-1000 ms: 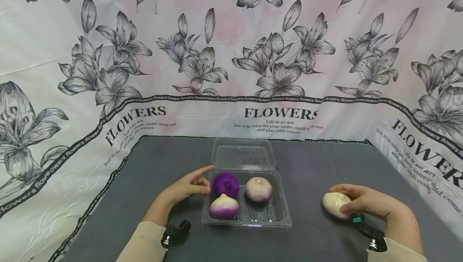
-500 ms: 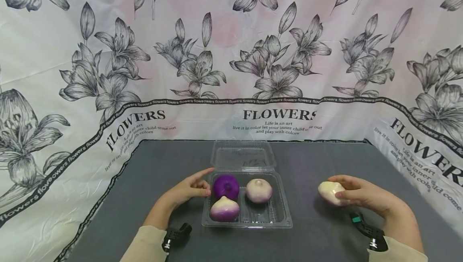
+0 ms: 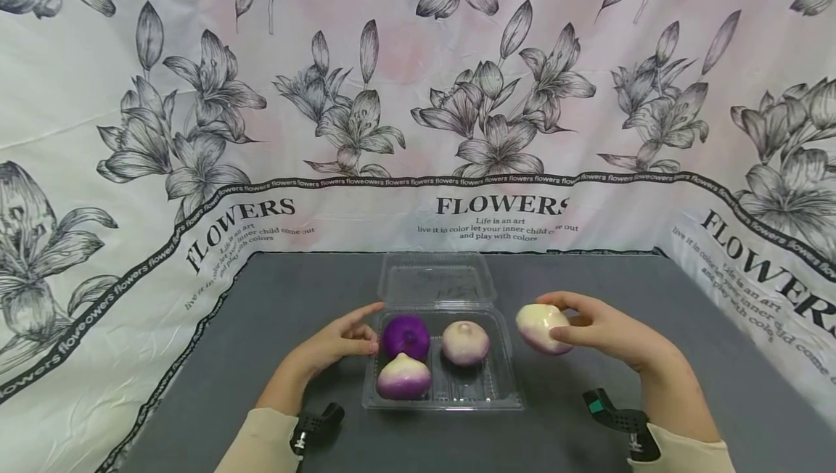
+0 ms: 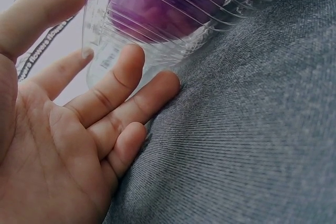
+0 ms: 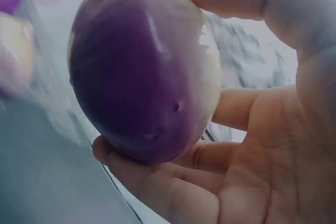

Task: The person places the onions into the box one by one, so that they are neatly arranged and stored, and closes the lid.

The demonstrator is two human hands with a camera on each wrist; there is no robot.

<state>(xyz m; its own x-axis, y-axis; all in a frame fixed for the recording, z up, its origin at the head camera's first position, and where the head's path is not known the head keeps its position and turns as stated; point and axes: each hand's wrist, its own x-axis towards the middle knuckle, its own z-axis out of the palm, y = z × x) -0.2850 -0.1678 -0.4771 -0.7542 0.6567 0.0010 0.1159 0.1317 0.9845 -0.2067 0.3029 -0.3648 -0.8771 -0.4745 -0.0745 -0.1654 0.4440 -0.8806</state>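
Note:
My right hand (image 3: 588,324) grips a white-and-purple onion (image 3: 541,329) in the air, just right of an open clear plastic container (image 3: 506,393). The right wrist view shows the purple underside of this onion (image 5: 142,72) between thumb and fingers. My left hand (image 3: 339,339) touches the container's left rim with its thumb and its back left corner with its index finger. Its other fingers (image 4: 128,72) are loosely bent beside the container wall. Inside lie a deep purple onion (image 3: 406,336), a white-and-purple onion (image 3: 403,377) in front of it, and a paler onion (image 3: 466,344) to the right.
The clear lid (image 3: 437,278) lies folded back behind the container. Everything stands on a grey cloth-covered table (image 3: 313,281). A white curtain (image 3: 496,241) with printed flowers and lettering borders its back and sides.
My right hand has lifted the onion off the table and carried it left, close to the container's right side. My left hand stays at the container's left edge.

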